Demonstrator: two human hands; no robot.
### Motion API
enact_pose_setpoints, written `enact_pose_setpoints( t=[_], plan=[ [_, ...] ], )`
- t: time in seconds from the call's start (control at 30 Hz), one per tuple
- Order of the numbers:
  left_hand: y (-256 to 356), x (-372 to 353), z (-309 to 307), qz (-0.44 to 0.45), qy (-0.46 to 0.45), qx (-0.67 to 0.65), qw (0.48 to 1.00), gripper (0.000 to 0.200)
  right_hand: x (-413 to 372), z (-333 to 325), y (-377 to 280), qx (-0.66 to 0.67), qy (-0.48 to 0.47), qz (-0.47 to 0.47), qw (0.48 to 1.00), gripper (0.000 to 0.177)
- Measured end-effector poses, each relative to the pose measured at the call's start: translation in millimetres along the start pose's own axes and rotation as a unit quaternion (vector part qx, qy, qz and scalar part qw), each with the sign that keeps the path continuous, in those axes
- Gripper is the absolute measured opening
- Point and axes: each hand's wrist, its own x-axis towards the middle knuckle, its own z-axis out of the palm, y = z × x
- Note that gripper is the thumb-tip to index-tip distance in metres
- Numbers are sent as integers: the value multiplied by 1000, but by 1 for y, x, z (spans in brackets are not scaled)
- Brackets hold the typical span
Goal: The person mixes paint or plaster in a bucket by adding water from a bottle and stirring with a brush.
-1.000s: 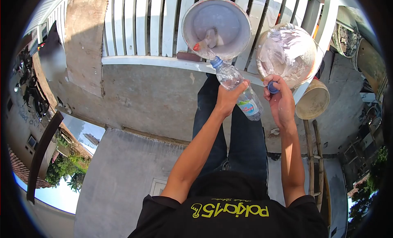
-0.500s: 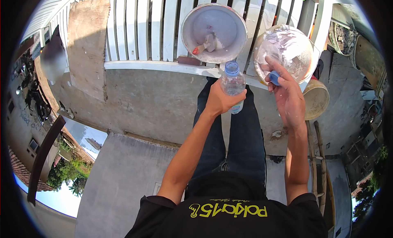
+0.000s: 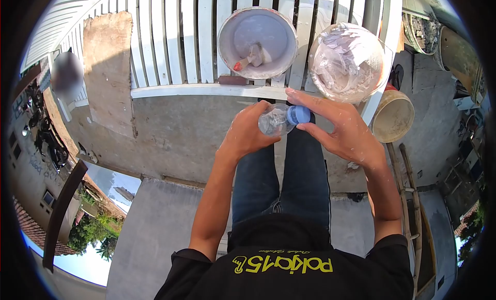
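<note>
My left hand (image 3: 247, 128) is closed around a clear plastic bottle (image 3: 274, 120), which lies tilted with its neck to the right. A blue bottle cap (image 3: 298, 114) sits on the bottle's mouth. White-specked, my right hand (image 3: 341, 125) has the cap between its thumb and forefinger, the forefinger reaching out past it. Beyond the hands, a pale bucket (image 3: 223, 54) stands on a white slatted surface, with a red-tipped brush-like tool (image 3: 253, 58) inside. Beside it, another bucket (image 3: 316, 75) contains white, crumpled-looking material.
A brown board (image 3: 108, 67) leans on the white slats at left. A dark reddish block (image 3: 232, 80) lies at the slatted edge. To the right are a round, dirty container (image 3: 393, 116) and a bamboo ladder (image 3: 408, 191).
The cap, earlier apart in my right hand, is now on the bottle's mouth. My right hand has moved left to the bottle, which has gone from upright to tilted.
</note>
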Motion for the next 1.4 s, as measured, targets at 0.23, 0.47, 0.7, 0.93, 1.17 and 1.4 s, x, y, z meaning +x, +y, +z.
enact_pose_setpoints(
  t=[0.23, 0.47, 0.7, 0.93, 1.17, 1.4],
  plan=[
    [16, -3, -33, 31, -78, 68, 994, 47, -13, 5, -7, -67, -38, -42, 996, 49],
    [23, -3, -28, 44, -156, 89, 983, 56, -38, 0, -13, -169, -19, -27, 985, 41],
    [20, 0, -12, 64, -202, 59, 975, 59, -60, 11, 9, -144, 43, -91, 984, 30],
    [56, 8, 22, 76, -98, 91, 988, 51, -70, 8, 32, -232, 121, -19, 965, 26],
    [98, 27, 88, 106, 76, 218, 967, 48, -97, -40, 52, 62, 91, 367, 924, 52],
    [143, 80, 88, 138, -269, 139, 943, 53, -165, -52, 97, -226, 235, -51, 944, 38]
  ],
)
